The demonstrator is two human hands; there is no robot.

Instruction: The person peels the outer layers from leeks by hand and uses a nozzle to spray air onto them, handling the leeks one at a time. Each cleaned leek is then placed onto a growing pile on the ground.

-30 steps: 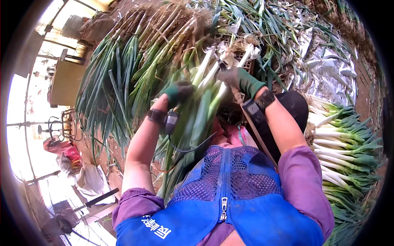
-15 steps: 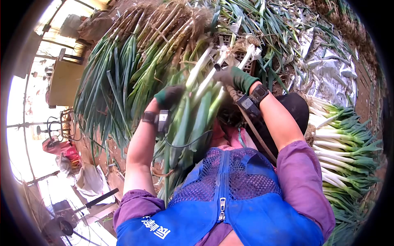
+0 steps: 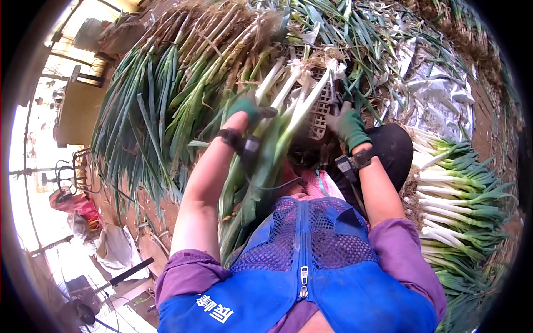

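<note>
Several long scallions (image 3: pixel 304 109) with white shanks and green leaves lie in front of me, their root ends over a light plastic crate (image 3: pixel 319 114). My left hand (image 3: pixel 251 111), in a green glove with dark fingers, is over the shanks on the left side, its fingers apart and partly blurred. On the right, my right hand (image 3: pixel 347 126), gloved the same way, is closed round a slim hose nozzle (image 3: pixel 334 93) that points up past the root ends. It stands beside the rightmost scallion, and the fingers partly hide it.
A large heap of uncleaned scallions (image 3: pixel 161 105) with brown roots lies at the left. Clean white ones (image 3: pixel 444 200) are laid in a row at the right. Loose leaves (image 3: pixel 361 33) and a silvery sheet (image 3: pixel 436 100) cover the ground behind. A pale cloth sack (image 3: pixel 119 250) lies far left.
My right hand has moved right and down, away from the shanks, with the nozzle now upright. The left hand has moved up and right over the scallions, which are spread more apart.
</note>
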